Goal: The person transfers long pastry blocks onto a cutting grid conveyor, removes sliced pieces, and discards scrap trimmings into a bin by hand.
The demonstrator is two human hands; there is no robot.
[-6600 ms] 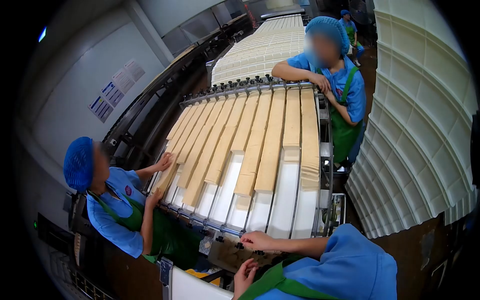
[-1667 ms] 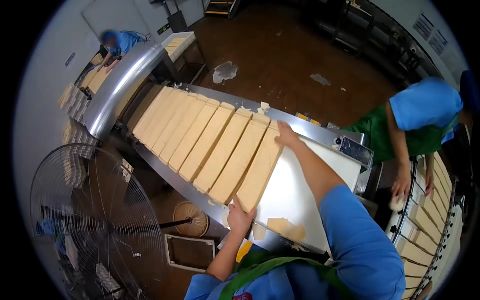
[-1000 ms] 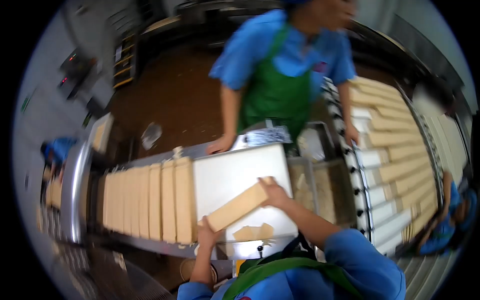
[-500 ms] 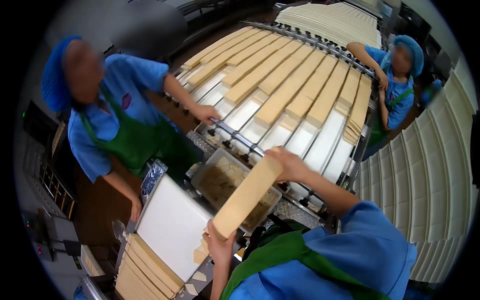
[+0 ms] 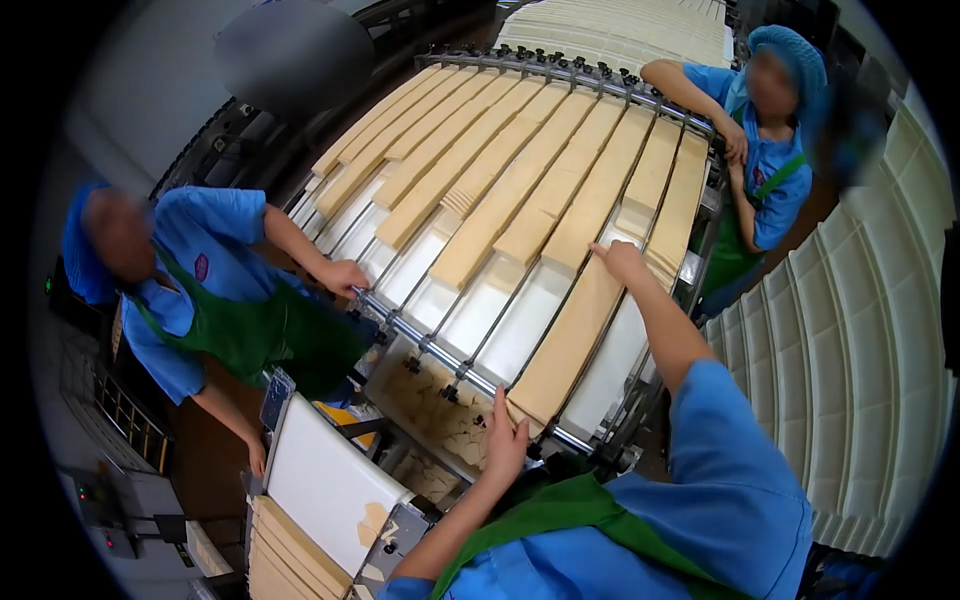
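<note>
The right hand (image 5: 623,262) is curving over the far end of a long stack of thin, pale sheets (image 5: 570,340); its fingertips are touching the stack, but how firmly they are pressing cannot be told. The left hand (image 5: 503,445) is standing at the near end with fingers loosely extended, wrapping around nothing; its contact with the corner is too unclear to judge. The stack is lying flat in one lane of a white-surfaced rack (image 5: 480,315), its near end reaching the metal front bar (image 5: 445,357).

In handling, the stack is probably behaving as a light to moderate load, stiff along its length yet only loosely bound. The fanned end of a neighbouring stack (image 5: 465,195) is suggesting layers that slip over one another, and the broken pieces (image 5: 455,425) lying below the bar are suggesting brittleness. Both ends are offering the best hold, with even lengthwise pressure and palms keeping the layers square; the unsupported middle is likely inviting a crack.

Farther out, one co-worker's hand (image 5: 345,277) is resting on the front bar, while another co-worker (image 5: 770,185) is leaning at the far side.
</note>
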